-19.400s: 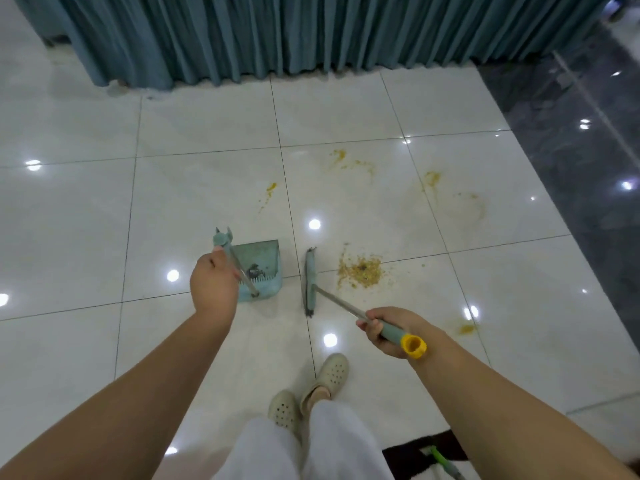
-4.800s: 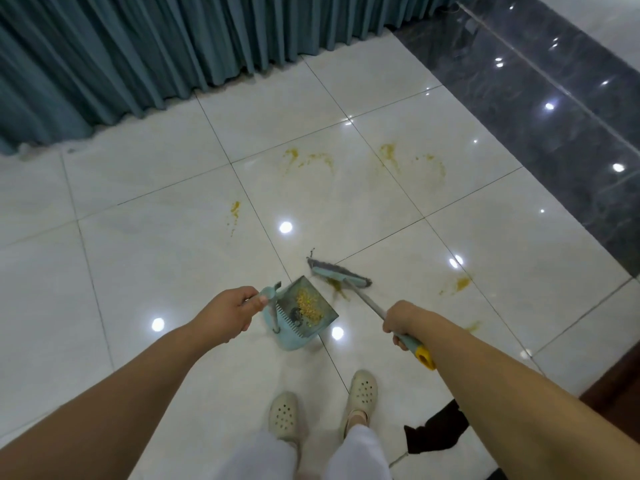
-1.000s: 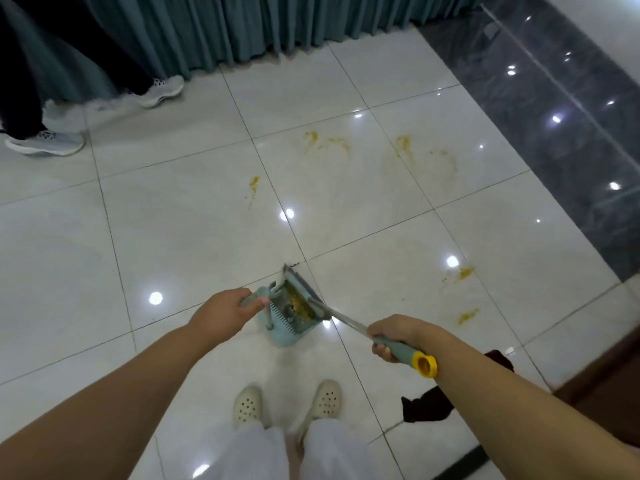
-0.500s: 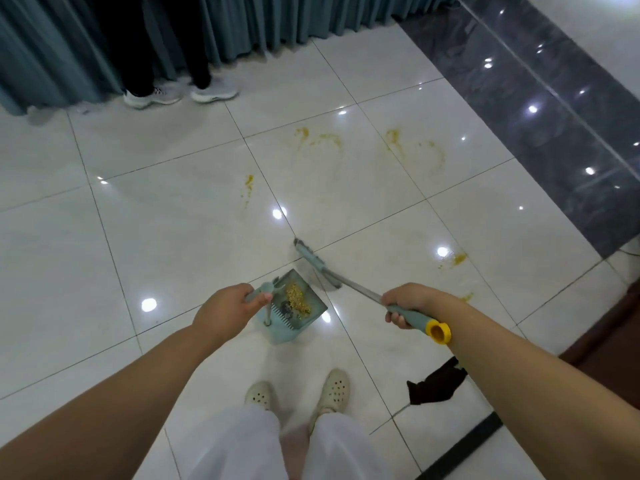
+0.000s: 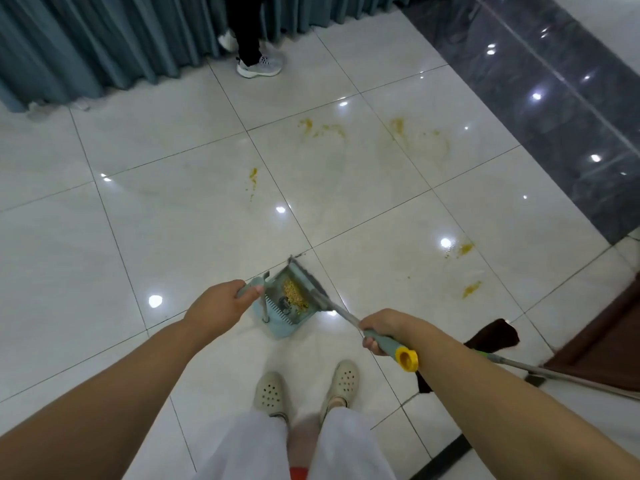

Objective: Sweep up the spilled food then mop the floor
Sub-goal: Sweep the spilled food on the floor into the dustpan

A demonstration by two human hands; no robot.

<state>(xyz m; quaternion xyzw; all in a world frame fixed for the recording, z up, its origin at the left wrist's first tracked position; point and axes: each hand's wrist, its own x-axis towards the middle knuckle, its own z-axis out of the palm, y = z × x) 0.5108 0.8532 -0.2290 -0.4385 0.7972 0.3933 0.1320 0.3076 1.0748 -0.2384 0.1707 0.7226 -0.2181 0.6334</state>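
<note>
My left hand (image 5: pixel 221 303) grips the handle of a light-blue dustpan (image 5: pixel 277 327) that rests on the white tile floor just ahead of my feet. Yellow food crumbs (image 5: pixel 294 294) lie inside the pan. My right hand (image 5: pixel 384 329) holds the broom (image 5: pixel 332 306) by its grey-green grip with a yellow end cap; the broom head presses against the pan's open edge. Yellow smears (image 5: pixel 322 129) stay on the tiles farther ahead, with one streak (image 5: pixel 254 176) at centre and small blobs (image 5: pixel 465 249) to the right.
A dark mop cloth (image 5: pixel 491 339) with its metal pole (image 5: pixel 561 374) lies on the floor at my right. Teal curtains (image 5: pixel 104 39) hang along the far side. Another person's leg and sneaker (image 5: pixel 258 65) stand by the curtain. Dark polished stone floor (image 5: pixel 554 98) runs along the right.
The broom head has swung back against the dustpan mouth. The other person has walked right along the curtain. My view has shifted slightly.
</note>
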